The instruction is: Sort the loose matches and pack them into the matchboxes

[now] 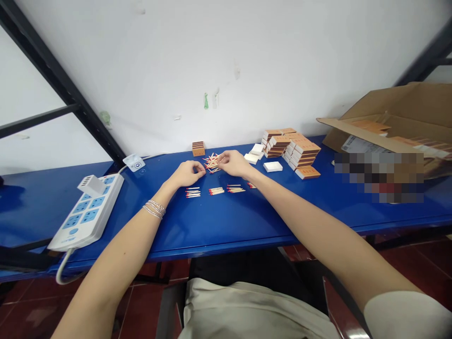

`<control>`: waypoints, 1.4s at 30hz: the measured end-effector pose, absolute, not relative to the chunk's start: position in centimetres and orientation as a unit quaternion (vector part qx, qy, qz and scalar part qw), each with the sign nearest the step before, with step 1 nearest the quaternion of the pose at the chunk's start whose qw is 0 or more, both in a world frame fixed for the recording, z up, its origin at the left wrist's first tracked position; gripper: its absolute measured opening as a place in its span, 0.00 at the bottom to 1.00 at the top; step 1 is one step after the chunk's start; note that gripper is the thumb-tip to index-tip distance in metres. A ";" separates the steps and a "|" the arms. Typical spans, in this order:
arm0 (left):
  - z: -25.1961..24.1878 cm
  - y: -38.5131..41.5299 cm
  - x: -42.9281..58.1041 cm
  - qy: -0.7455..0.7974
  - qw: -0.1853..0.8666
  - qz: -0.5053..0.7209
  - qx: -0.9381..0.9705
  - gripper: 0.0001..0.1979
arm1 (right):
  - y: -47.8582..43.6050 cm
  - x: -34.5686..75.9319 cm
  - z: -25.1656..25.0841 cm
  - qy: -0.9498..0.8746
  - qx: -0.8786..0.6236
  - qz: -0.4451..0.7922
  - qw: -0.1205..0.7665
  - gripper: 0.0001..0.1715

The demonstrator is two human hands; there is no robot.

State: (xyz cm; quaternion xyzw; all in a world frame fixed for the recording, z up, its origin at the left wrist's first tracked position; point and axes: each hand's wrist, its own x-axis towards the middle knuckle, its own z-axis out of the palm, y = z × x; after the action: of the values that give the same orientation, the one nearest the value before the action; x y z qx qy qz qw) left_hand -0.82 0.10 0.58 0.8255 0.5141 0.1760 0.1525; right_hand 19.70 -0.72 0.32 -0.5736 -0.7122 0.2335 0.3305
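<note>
Loose matchstick pile on the bench. Right hand at its edge, pinched narrow, contents unclear; left hand beside it, curled, can't tell if holding. Risk: right forearm dips, scatters the matchstick rows.

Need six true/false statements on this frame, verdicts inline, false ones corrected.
1. The right hand is at the loose match pile, the left hand beside it. True.
2. The power strip lies right of both hands. False: the power strip lies left of them.
3. Small match groups lie nearer the person than the pile. True.
4. The bracelet is on the right arm. False: the bracelet is on the left arm.
5. The carton is shut. False: the carton stands open.
6. Stacked matchboxes show between right hand and carton. True.
</note>
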 end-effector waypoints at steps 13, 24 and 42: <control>1.0 -0.2 -0.7 0.518 0.161 0.175 0.822 0.09 | -0.8 27.8 4.3 -0.777 -0.524 0.329 0.116 0.07; 1.0 -0.1 -0.7 0.521 0.166 0.169 0.820 0.10 | -1.0 29.3 4.9 -0.776 -0.570 0.262 -0.066 0.08; 1.1 -0.2 -0.7 0.524 0.175 0.175 0.815 0.08 | -0.4 27.2 3.2 -0.786 -0.584 0.181 0.091 0.12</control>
State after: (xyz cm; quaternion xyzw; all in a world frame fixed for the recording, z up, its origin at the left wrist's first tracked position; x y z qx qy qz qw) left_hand -0.69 -0.18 1.13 0.8152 0.5238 0.1752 0.1745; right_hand 27.17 -0.37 3.20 -0.5843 -0.7857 0.1814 0.0911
